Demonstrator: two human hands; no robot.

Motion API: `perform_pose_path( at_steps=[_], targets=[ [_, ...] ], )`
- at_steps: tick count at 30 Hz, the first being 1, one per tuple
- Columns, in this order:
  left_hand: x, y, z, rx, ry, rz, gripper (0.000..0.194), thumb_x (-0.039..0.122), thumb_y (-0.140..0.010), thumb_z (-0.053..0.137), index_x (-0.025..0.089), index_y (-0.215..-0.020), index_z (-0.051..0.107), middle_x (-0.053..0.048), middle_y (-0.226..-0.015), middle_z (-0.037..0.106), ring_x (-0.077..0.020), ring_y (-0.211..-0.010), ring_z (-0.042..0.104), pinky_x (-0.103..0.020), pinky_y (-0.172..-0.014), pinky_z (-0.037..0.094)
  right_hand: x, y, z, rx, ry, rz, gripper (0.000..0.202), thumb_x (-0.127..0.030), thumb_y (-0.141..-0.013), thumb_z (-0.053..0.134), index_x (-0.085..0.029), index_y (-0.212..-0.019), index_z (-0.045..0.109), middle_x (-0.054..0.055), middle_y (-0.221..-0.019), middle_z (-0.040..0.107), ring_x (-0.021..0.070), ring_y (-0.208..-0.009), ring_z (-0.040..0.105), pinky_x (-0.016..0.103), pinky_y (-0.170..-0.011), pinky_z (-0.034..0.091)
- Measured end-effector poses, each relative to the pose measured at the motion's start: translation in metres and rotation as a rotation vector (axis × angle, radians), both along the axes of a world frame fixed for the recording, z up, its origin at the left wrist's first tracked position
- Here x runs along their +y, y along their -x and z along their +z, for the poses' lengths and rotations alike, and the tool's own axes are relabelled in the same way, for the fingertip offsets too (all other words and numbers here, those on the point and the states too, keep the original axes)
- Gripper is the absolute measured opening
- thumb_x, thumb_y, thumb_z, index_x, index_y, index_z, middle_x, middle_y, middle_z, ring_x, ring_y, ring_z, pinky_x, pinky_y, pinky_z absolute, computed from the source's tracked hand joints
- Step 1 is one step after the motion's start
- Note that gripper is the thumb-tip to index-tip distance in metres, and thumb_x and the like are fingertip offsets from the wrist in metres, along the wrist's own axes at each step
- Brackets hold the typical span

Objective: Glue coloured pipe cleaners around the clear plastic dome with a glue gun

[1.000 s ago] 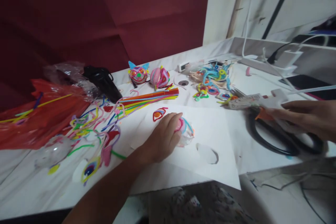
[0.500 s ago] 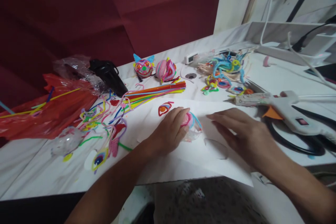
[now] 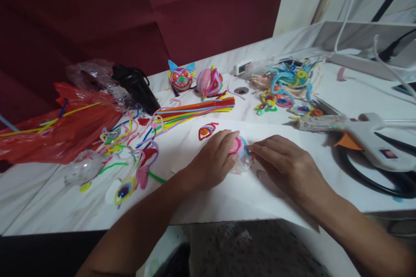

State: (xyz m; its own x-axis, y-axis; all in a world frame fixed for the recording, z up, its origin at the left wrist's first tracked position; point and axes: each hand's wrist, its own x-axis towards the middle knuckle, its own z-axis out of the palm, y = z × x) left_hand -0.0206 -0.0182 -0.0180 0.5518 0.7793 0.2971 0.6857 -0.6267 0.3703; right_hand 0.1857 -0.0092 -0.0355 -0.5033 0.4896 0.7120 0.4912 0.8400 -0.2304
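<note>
On a white paper sheet (image 3: 211,201), my left hand (image 3: 211,158) is closed round the left side of a small clear ball (image 3: 242,165). Pink pipe cleaner coils over the ball's top, and a light blue pipe cleaner (image 3: 244,143) curves down its right side. The pinched fingertips of my right hand (image 3: 289,164) are on this blue strand at the ball's right edge. Part of the ball is hidden by my left fingers. Just beyond that hand lies a red pipe-cleaner eye (image 3: 206,131) with an orange centre.
A glue gun (image 3: 373,138) and black-handled scissors (image 3: 349,173) lie at right. Behind are a bundle of pipe cleaners (image 3: 198,110), two decorated balls (image 3: 181,78) and a tangled pile (image 3: 289,80). At left are loose pieces, another clear ball (image 3: 85,166), a black bottle-like object (image 3: 136,88) and red plastic (image 3: 65,125).
My right hand has moved left to the ball, and its fingertips have closed on the blue pipe cleaner. My left hand stays on the ball. The view has shifted slightly.
</note>
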Motion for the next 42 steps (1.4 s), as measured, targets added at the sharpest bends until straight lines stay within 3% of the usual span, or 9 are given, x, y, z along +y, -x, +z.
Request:
perform_pose_path(
  at_steps=[8,34,42],
  targets=[
    [0.001,0.000,-0.001,0.002,-0.012,0.000,0.047,0.031,-0.096,0.031,0.009,-0.137,0.033,-0.020,-0.140,0.041,-0.0267,-0.134,0.038,-0.048,-0.114,0.033,0.000,0.002,0.006,-0.010,-0.007,-0.001,0.017,-0.004,-0.087,0.054,-0.008,-0.094,0.069,0.012,-0.087,0.069,0.0219,-0.080,0.057,0.035,-0.068,0.048],
    [0.002,-0.001,-0.002,0.024,-0.029,0.018,0.047,0.032,-0.096,0.029,0.009,-0.137,0.033,-0.020,-0.140,0.042,-0.0277,-0.134,0.038,-0.050,-0.113,0.034,-0.009,0.015,-0.001,0.087,-0.036,-0.071,0.017,0.002,-0.085,0.052,-0.007,-0.092,0.065,0.012,-0.085,0.066,0.0206,-0.077,0.055,0.033,-0.064,0.049],
    [-0.003,-0.008,0.000,0.015,-0.012,0.058,0.051,0.030,-0.091,0.037,0.004,-0.134,0.035,-0.025,-0.139,0.042,-0.0313,-0.133,0.038,-0.053,-0.112,0.034,-0.016,0.019,-0.003,0.122,-0.001,-0.138,0.018,-0.004,-0.088,0.052,-0.011,-0.097,0.065,0.010,-0.088,0.066,0.0210,-0.079,0.058,0.034,-0.066,0.051]
  ],
)
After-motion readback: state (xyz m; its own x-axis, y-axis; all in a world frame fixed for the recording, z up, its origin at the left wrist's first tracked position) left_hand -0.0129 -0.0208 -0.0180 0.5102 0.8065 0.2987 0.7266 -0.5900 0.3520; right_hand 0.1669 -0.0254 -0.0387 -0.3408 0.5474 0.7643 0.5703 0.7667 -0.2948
